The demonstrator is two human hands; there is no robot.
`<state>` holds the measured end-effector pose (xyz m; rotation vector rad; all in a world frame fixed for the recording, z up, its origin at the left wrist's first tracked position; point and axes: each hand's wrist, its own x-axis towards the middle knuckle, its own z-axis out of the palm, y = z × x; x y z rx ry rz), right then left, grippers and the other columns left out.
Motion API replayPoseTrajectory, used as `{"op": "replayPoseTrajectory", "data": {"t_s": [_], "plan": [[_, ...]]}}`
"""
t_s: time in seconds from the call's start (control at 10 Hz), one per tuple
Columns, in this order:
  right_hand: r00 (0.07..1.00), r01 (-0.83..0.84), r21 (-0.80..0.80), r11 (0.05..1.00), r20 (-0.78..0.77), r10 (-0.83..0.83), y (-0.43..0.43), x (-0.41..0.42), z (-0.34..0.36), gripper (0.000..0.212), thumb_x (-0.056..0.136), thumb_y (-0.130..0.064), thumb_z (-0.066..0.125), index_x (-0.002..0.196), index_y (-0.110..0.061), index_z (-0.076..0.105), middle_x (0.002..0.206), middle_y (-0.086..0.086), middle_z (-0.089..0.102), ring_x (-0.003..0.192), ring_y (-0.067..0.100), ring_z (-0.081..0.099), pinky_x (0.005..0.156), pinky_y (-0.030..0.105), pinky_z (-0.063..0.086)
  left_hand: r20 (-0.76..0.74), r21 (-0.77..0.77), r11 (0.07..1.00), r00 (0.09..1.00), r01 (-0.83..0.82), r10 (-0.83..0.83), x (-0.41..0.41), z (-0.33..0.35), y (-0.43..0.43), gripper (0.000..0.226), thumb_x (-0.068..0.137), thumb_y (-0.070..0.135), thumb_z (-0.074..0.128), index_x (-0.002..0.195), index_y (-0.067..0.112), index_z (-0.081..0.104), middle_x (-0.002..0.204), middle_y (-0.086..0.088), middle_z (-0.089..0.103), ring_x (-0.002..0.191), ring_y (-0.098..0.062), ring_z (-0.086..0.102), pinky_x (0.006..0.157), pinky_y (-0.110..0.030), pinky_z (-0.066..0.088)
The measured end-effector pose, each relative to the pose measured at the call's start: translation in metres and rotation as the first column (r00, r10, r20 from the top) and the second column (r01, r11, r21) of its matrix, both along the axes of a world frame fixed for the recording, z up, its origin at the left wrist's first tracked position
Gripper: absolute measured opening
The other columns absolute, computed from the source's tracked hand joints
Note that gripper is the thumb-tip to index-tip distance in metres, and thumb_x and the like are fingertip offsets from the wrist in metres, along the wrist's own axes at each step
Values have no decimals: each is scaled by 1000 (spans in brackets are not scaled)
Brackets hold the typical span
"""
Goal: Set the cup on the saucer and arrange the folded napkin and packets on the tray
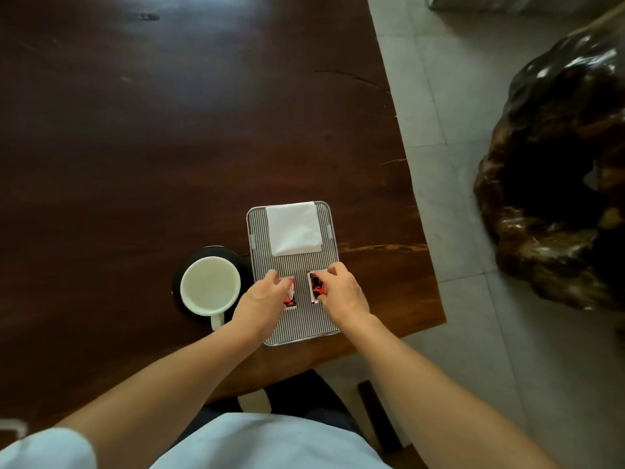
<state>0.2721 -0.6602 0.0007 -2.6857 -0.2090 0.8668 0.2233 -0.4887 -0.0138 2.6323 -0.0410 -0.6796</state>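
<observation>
A white cup (209, 290) stands on a dark saucer (216, 252) just left of the ribbed metal tray (304, 319). A folded white napkin (293, 227) lies on the tray's far half. Two red-and-black packets lie side by side on the near half. My left hand (267, 296) has its fingers on the left packet (290, 297). Fingers of my right hand (340, 292) pinch the right packet (317, 288). Each hand hides part of its packet.
The dark wooden table (169, 130) ends at an uneven edge right of the tray. Beyond it is pale tiled floor (456, 96) and a large dark carved wood stump (561, 184). A dark stool (375, 411) shows below the table's near edge.
</observation>
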Motion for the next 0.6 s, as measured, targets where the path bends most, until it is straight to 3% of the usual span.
{"op": "replayPoseTrajectory", "data": {"t_s": [0.2, 0.4, 0.6], "plan": [[997, -46, -53, 998, 51, 49, 6, -6, -3, 31, 90, -3, 66, 118, -16, 57, 122, 5, 48, 108, 25, 52, 78, 33, 53, 41, 3, 1000, 999, 5, -5, 0, -2, 0, 30, 89, 5, 67, 116, 11, 57, 113, -7, 50, 82, -28, 64, 74, -42, 59], [997, -18, -50, 999, 70, 22, 5, -11, 5, 35, 91, -8, 68, 122, -17, 56, 123, 5, 47, 109, 25, 53, 77, 32, 51, 27, -4, 1000, 999, -21, 21, -1, 7, 1, 36, 91, 9, 66, 124, 11, 54, 115, -8, 50, 87, -28, 65, 77, -41, 57], [983, 73, 8, 997, 167, -73, 7, -16, 25, 21, 95, -21, 64, 114, -16, 58, 120, 3, 52, 104, 20, 55, 76, 28, 52, 19, -34, 999, 999, -31, 32, -8, 42, 15, 29, 96, 19, 61, 124, 13, 53, 116, -7, 52, 98, -30, 63, 80, -40, 54]]}}
